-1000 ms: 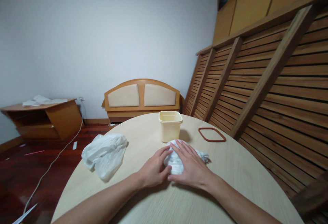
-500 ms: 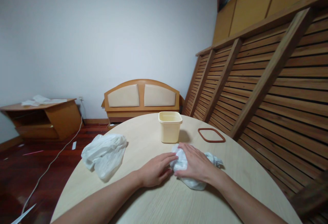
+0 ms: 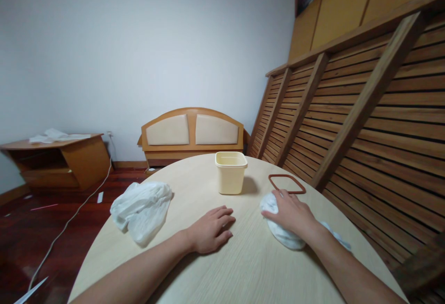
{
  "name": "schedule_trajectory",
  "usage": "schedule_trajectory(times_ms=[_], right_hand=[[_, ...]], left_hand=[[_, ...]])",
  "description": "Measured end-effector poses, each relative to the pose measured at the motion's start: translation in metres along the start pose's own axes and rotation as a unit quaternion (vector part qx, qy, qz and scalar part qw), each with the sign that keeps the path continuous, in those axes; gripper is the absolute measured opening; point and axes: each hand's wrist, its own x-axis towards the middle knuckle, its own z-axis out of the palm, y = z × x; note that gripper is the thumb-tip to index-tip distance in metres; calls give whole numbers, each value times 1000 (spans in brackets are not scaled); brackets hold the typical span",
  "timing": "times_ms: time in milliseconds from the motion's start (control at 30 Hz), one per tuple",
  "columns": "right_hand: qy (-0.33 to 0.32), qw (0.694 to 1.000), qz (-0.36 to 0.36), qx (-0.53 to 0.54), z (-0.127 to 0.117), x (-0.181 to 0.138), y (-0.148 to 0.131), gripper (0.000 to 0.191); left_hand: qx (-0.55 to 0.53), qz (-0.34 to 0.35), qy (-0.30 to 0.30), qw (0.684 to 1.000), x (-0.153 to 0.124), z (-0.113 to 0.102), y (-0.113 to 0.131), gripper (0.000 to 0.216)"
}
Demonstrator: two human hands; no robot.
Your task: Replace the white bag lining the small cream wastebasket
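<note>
My left hand [image 3: 211, 230] rests palm down on the round table, fingers stretched out, holding nothing. To its right, my right hand [image 3: 294, 213] is curled over a crumpled white bundle [image 3: 283, 237] on the tabletop. I cannot tell whether the bundle is cloth or thin plastic; a loose end shows past my wrist. A cream plastic bin [image 3: 231, 179] stands upright beyond my hands, its top uncovered. Close behind my right fingertips lies a reddish-brown square ring [image 3: 285, 192] with rounded corners. A crumpled white plastic bag [image 3: 142, 209] lies at the table's left.
The round pale wooden table [image 3: 194, 276] has a curved edge on both sides. A slatted wooden frame [image 3: 351, 123] leans along the right. Behind are a headboard [image 3: 192, 130] and a low cabinet [image 3: 83, 162]. A cable [image 3: 74, 218] runs over the dark red floor.
My right hand has moved to the right with the white bundle, away from my left hand. My left hand no longer touches the bundle and stays nearly in place.
</note>
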Motion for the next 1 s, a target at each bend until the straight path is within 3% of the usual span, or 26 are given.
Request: schedule_trajectory(times_ms=[233, 367, 567, 1000], right_hand=[[-4, 986, 157, -52, 5, 17, 42, 62], [3, 978, 202, -55, 13, 26, 62, 63], [37, 981, 184, -47, 24, 36, 73, 67], [69, 992, 100, -37, 37, 69, 64, 58]], left_hand=[[18, -6, -16, 1000, 0, -3, 2, 45], [11, -2, -8, 1000, 0, -4, 3, 44], [10, -7, -9, 1000, -1, -3, 3, 45], [14, -11, -4, 1000, 0, -1, 4, 43]])
